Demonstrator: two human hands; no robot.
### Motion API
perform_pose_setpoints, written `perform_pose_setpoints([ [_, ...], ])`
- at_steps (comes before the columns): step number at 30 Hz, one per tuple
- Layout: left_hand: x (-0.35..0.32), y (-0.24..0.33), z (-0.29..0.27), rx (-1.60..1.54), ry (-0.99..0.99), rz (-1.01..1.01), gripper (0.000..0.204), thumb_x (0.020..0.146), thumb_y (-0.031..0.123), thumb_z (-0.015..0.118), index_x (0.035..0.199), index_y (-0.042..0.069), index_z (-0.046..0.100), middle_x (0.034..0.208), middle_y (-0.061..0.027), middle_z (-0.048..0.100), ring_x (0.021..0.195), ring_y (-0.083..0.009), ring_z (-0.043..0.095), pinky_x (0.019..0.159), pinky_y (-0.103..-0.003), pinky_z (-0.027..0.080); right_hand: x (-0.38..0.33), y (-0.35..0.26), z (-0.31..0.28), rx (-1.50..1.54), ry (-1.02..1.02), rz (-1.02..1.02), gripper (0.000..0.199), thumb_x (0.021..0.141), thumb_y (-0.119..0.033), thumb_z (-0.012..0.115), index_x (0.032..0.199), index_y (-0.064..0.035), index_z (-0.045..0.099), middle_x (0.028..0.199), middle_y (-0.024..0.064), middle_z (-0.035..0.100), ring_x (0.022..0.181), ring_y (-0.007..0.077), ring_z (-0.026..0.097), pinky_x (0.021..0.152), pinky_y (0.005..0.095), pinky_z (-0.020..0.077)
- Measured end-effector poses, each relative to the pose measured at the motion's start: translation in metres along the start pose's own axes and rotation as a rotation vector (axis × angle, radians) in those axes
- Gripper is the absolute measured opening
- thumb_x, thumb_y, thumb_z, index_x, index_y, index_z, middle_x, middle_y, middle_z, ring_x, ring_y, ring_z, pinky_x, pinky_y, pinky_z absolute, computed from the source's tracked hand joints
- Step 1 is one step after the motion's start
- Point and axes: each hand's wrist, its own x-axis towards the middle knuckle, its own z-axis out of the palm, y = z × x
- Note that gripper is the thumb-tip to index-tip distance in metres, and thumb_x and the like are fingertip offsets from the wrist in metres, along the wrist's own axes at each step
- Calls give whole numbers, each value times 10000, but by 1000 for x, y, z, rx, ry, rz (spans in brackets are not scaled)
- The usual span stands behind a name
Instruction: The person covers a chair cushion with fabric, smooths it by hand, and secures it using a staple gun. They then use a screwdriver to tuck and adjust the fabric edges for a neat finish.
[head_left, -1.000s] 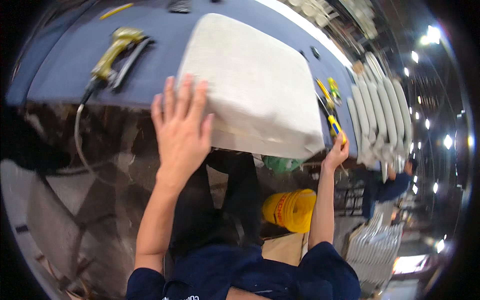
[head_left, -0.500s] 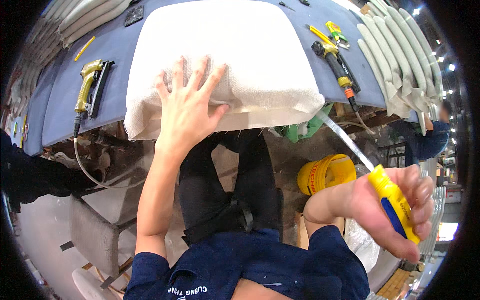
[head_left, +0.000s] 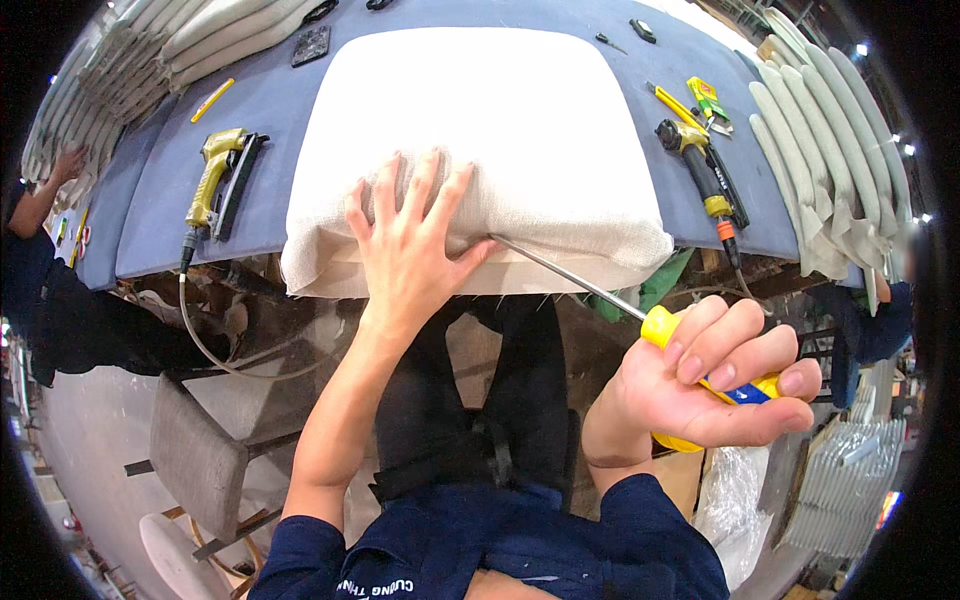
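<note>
A cream fabric-covered seat cushion (head_left: 480, 110) lies on the blue-grey table, its loose fabric edge hanging at the front. My left hand (head_left: 415, 235) presses on the cushion's front part, fingers spread flat and thumb pointing right. My right hand (head_left: 720, 370) is wrapped round the yellow-and-blue handle of a screwdriver (head_left: 575, 280). Its long metal shaft slants up to the left, and the tip meets the fabric beside my left thumb. Whether the tip goes into the cloth cannot be made out.
A yellow staple gun (head_left: 212, 180) with an air hose lies left on the table (head_left: 150, 210); another staple gun (head_left: 700, 170) lies right, near a yellow cutter (head_left: 675, 105). Cushions (head_left: 820, 150) stand stacked at the right. At far left, a person's arm (head_left: 38, 200) reaches toward more stacks.
My right hand has turned and moved left, bringing the screwdriver tip from beyond the cushion's right corner to the fabric by my left thumb. My left hand stays on the cushion.
</note>
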Motion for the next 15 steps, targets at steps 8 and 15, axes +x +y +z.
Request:
perform_pose_setpoints([
  [8,-5,-5,5,-53,-61,-63,917,748,597,821,1570,330,515,1638,-73,470,1504,-362,415,1243,-632,181,-8,2,5,112,47,8,314,1131,-462,460,1028,-168,421,678,-24,432,475,95,376,431,227,300],
  [15,-8,5,8,-155,52,-55,1009,663,514,891,1557,235,514,1624,-93,470,1503,-335,386,1211,-571,199,-38,-7,16,36,-87,-229,345,984,-93,714,935,-108,372,762,19,400,512,163,392,458,320,309],
])
